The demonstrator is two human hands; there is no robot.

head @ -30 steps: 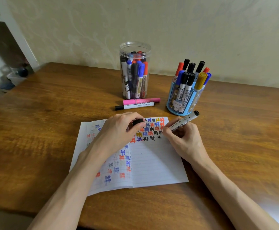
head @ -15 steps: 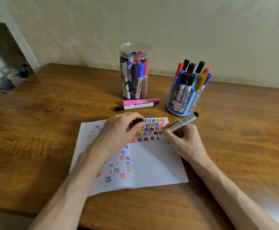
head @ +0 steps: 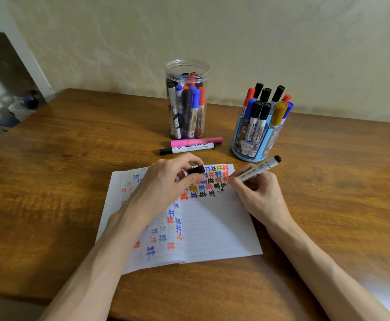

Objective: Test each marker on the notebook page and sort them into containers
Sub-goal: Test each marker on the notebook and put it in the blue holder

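An open lined notebook (head: 212,232) lies on the wooden table, its top rows filled with coloured test marks. My right hand (head: 259,193) grips a white marker with a black end (head: 262,169), its tip down on the page beside the black marks. My left hand (head: 166,181) rests on the notebook and pinches a black marker cap (head: 196,169). A clear jar (head: 187,98) and a blue holder (head: 254,135), both full of markers, stand behind the notebook.
A pink marker (head: 196,142) and a white marker with a black cap (head: 187,148) lie side by side on the table (head: 50,181) in front of the jar. A wall runs behind the table; a white shelf edge shows at far left.
The marker tip in my right hand has shifted slightly on the page as it draws. My left hand stays put with the cap.
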